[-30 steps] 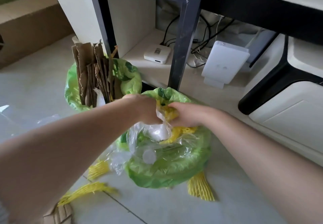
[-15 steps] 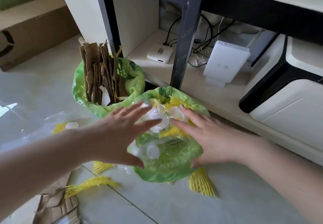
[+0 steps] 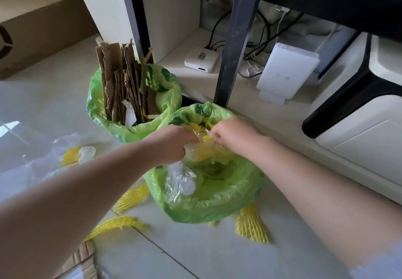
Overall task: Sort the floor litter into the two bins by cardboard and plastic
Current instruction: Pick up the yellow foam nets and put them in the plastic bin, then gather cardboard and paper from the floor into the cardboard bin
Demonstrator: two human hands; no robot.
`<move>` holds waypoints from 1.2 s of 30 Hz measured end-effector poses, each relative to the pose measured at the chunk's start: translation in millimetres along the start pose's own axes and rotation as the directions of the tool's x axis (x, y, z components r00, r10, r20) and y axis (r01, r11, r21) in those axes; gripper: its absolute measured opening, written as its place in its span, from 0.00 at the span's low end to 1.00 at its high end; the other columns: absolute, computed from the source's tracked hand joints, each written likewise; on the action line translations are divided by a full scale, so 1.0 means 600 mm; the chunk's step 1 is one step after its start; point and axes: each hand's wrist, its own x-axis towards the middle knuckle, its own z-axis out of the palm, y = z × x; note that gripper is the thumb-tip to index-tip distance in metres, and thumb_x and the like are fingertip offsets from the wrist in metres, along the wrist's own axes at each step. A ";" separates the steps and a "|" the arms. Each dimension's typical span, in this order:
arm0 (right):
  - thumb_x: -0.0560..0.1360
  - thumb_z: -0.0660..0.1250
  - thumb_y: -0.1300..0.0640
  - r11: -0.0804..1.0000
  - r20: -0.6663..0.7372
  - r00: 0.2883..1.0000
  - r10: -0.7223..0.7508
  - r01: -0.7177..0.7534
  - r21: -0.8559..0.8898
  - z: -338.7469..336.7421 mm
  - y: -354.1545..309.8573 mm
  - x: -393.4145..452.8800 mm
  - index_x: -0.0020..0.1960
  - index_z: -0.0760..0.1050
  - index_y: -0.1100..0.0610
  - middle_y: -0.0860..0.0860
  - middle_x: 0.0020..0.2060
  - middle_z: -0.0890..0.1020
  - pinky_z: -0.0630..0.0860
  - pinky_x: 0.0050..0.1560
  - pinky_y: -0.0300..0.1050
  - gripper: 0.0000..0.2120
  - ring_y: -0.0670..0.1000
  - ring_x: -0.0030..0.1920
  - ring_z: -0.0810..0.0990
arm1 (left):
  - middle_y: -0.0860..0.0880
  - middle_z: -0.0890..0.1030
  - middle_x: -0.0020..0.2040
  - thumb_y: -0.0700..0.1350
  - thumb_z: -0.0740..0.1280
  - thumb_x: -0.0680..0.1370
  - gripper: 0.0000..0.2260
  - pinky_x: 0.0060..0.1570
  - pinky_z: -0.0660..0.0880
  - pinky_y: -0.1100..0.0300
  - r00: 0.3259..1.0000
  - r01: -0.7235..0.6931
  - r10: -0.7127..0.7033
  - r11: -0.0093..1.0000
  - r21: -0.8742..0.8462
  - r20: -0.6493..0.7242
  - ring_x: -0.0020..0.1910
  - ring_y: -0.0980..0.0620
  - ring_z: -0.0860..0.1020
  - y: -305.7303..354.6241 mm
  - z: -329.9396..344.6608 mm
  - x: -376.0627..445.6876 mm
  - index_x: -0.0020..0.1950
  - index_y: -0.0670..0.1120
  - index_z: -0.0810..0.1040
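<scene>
Two bins with green liners stand on the tiled floor. The far bin [image 3: 97,113] holds upright strips of torn cardboard [image 3: 117,78]. The near bin [image 3: 217,204] holds clear plastic film and yellow foam netting. Both my hands are over the near bin: my left hand [image 3: 174,146] and my right hand [image 3: 232,135] each grip the bundle of clear plastic and yellow netting [image 3: 204,152] with curled fingers. More clear plastic [image 3: 180,180] hangs over the bin's near left rim.
Yellow netting pieces [image 3: 252,226], [image 3: 117,224], [image 3: 130,198] lie on the floor around the near bin. Clear plastic with netting [image 3: 71,156] lies at left, a cardboard scrap [image 3: 84,261] at the bottom. A dark desk leg [image 3: 235,39], white devices and cables stand behind.
Half a second ago both hands were spread flat above the near bin. Now they have closed on the plastic and netting bundle at the bin's far side.
</scene>
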 end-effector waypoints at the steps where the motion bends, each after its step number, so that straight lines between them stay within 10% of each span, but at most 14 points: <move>1: 0.73 0.60 0.65 0.999 0.020 0.999 0.026 -0.025 -0.029 0.011 -0.005 0.012 0.36 0.73 0.55 0.50 0.31 0.70 0.60 0.27 0.42 0.10 0.55 0.34 0.71 | 0.50 0.77 0.63 0.32 0.58 0.75 0.25 0.54 0.76 0.60 0.999 0.027 -0.027 0.999 0.020 0.017 0.55 0.51 0.78 0.002 0.009 0.012 0.67 0.53 0.73; 7: 0.71 0.59 0.69 0.982 0.011 0.998 0.063 -0.060 -0.178 0.040 -0.036 0.026 0.37 0.69 0.57 0.52 0.31 0.68 0.66 0.31 0.44 0.09 0.54 0.33 0.71 | 0.46 0.80 0.53 0.38 0.62 0.77 0.12 0.50 0.78 0.55 0.987 0.129 -0.142 0.979 0.159 0.078 0.50 0.47 0.80 0.005 0.083 0.047 0.59 0.46 0.77; 12: 0.75 0.64 0.54 0.972 -0.051 0.984 0.171 -0.160 0.173 0.023 -0.024 0.009 0.60 0.75 0.50 0.51 0.50 0.74 0.69 0.37 0.43 0.14 0.56 0.47 0.75 | 0.53 0.77 0.60 0.49 0.62 0.76 0.14 0.59 0.67 0.53 0.987 0.000 0.056 0.936 0.351 -0.151 0.62 0.50 0.72 0.000 0.056 0.025 0.62 0.55 0.75; 17: 0.70 0.70 0.45 0.957 -0.116 0.989 0.093 -0.056 0.283 -0.046 -0.037 -0.070 0.66 0.71 0.42 0.49 0.63 0.72 0.74 0.57 0.49 0.24 0.54 0.60 0.74 | 0.53 0.79 0.60 0.51 0.62 0.77 0.13 0.60 0.73 0.55 0.931 -0.085 0.089 0.996 0.027 -0.355 0.57 0.54 0.76 -0.009 -0.016 -0.050 0.62 0.55 0.76; 21: 0.72 0.68 0.47 0.896 -0.292 0.956 -0.016 0.143 0.420 -0.081 -0.092 -0.130 0.64 0.73 0.44 0.46 0.62 0.73 0.67 0.55 0.38 0.20 0.46 0.58 0.73 | 0.53 0.81 0.52 0.45 0.64 0.77 0.11 0.52 0.73 0.64 0.893 -0.050 -0.051 0.976 -0.210 -0.448 0.48 0.57 0.78 -0.040 -0.064 -0.155 0.58 0.49 0.79; 26: 0.74 0.68 0.52 0.719 -0.400 0.906 -0.141 0.371 0.588 -0.067 -0.229 -0.174 0.59 0.77 0.47 0.45 0.56 0.75 0.74 0.58 0.44 0.13 0.44 0.57 0.75 | 0.53 0.81 0.47 0.43 0.66 0.76 0.08 0.46 0.74 0.63 0.862 0.032 -0.118 0.983 -0.179 -0.493 0.40 0.59 0.77 -0.110 -0.032 -0.331 0.53 0.48 0.82; 36: 0.74 0.68 0.53 0.776 -0.039 0.935 -0.353 0.316 0.547 0.099 -0.469 -0.224 0.56 0.78 0.48 0.49 0.55 0.77 0.74 0.58 0.45 0.11 0.47 0.55 0.77 | 0.56 0.81 0.46 0.45 0.65 0.77 0.07 0.49 0.74 0.63 0.813 0.405 -0.516 0.834 -0.374 -0.269 0.43 0.57 0.79 -0.243 0.112 -0.644 0.52 0.53 0.81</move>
